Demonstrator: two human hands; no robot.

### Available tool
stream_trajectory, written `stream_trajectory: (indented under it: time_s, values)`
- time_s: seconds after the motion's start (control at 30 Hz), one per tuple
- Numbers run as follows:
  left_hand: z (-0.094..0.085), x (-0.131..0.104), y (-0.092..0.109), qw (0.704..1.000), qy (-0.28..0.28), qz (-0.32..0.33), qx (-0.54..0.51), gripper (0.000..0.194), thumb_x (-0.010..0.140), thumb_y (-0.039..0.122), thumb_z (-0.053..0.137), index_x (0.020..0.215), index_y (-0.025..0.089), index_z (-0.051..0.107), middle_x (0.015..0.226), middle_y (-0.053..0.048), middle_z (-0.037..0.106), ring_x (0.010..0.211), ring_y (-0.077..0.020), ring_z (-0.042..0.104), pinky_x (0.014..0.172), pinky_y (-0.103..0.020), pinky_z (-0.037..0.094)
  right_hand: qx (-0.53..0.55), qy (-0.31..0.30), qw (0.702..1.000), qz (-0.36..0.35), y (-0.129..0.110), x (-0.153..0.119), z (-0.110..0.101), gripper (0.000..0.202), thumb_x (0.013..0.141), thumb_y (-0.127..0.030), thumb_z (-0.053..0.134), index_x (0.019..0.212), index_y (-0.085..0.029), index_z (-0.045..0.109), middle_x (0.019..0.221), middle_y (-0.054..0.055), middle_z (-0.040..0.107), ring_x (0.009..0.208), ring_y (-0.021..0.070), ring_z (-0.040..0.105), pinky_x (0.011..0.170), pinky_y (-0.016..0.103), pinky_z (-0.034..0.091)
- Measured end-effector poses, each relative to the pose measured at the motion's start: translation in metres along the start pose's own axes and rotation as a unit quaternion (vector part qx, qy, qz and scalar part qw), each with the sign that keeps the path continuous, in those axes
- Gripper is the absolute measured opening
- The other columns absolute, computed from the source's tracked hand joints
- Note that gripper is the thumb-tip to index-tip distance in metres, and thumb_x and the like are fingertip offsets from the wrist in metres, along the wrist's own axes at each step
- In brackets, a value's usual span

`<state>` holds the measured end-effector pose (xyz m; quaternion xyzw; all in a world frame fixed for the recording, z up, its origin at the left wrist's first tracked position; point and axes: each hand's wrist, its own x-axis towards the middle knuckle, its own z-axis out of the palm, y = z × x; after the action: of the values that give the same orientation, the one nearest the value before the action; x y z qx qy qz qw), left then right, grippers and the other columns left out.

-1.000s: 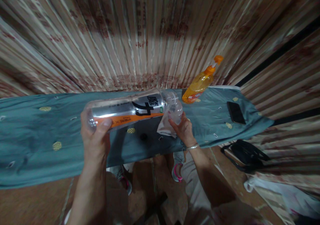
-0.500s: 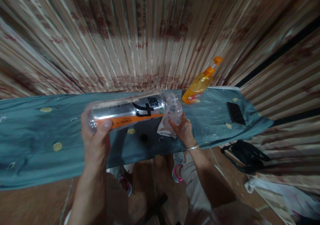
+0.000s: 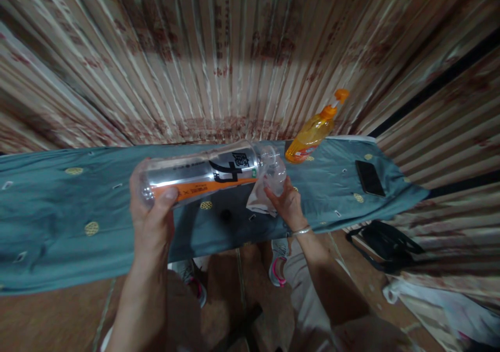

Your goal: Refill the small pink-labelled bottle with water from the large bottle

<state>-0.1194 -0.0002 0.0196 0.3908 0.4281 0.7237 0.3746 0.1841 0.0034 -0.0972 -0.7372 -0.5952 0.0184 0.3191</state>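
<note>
My left hand is closed round the base end of a big clear plastic bottle with a silver and orange label. The bottle lies nearly level above the table, its neck pointing right. At the neck, my right hand is closed on a small clear, rounded vessel, perhaps a cup, right at the bottle's mouth. Whether the two touch I cannot tell. A pale cloth hangs or lies just below the vessel, beside my right fingers. A small dark round thing sits on the table below the bottle.
A narrow table with a teal cloth runs across in front of me. On its right side are an orange pump bottle and a black phone. Patterned curtains hang behind. A black bag lies at lower right.
Both hands keep their grips, and the bottle and vessel stay at each other. The whole view has shifted very slightly.
</note>
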Motion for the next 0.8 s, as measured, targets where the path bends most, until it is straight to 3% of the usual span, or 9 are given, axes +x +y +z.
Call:
stream_trajectory:
  time_s: [0.17,0.4,0.63,0.8]
  values:
    - [-0.0005,-0.0005,-0.0002,1.000,-0.022,0.012,0.015,0.069,0.051,0.058,0.100,0.110,0.037,0.074,0.117,-0.002,0.071,0.113,-0.0311,0.070,0.114,-0.056,0.055,-0.002,0.003,1.000,-0.006,-0.0017,-0.0003,-0.0017,0.075,0.086,-0.038,0.082,0.149,-0.007,0.056,0.106,0.021,0.081,0.096,0.0321,0.079,0.083,0.040,0.060]
    - [-0.0013,-0.0001,-0.0004,1.000,-0.020,0.004,0.007,0.069,0.048,0.056,0.102,0.107,0.035,0.073,0.117,-0.003,0.071,0.112,-0.0314,0.071,0.111,-0.056,0.057,-0.001,0.000,1.000,-0.013,-0.0001,0.0004,-0.0011,0.073,0.088,-0.039,0.080,0.149,-0.006,0.057,0.104,0.022,0.080,0.096,0.0319,0.078,0.082,0.040,0.060]
    - [-0.0047,0.0007,-0.0084,0.997,-0.042,0.058,0.042,0.075,0.057,0.061,0.096,0.122,0.032,0.070,0.116,-0.003,0.069,0.110,-0.0282,0.071,0.114,-0.055,0.054,-0.005,0.000,1.000,-0.010,-0.0004,0.0007,-0.0017,0.071,0.088,-0.039,0.081,0.147,-0.008,0.058,0.100,0.019,0.080,0.092,0.0310,0.078,0.079,0.038,0.059]
    - [-0.0074,0.0013,-0.0082,0.996,-0.048,0.053,0.046,0.074,0.058,0.058,0.096,0.123,0.032,0.070,0.118,-0.003,0.067,0.114,-0.0297,0.069,0.118,-0.059,0.050,-0.006,-0.009,1.000,-0.003,-0.0027,0.0011,-0.0039,0.069,0.088,-0.038,0.081,0.145,-0.009,0.058,0.101,0.020,0.080,0.093,0.0317,0.078,0.080,0.039,0.059]
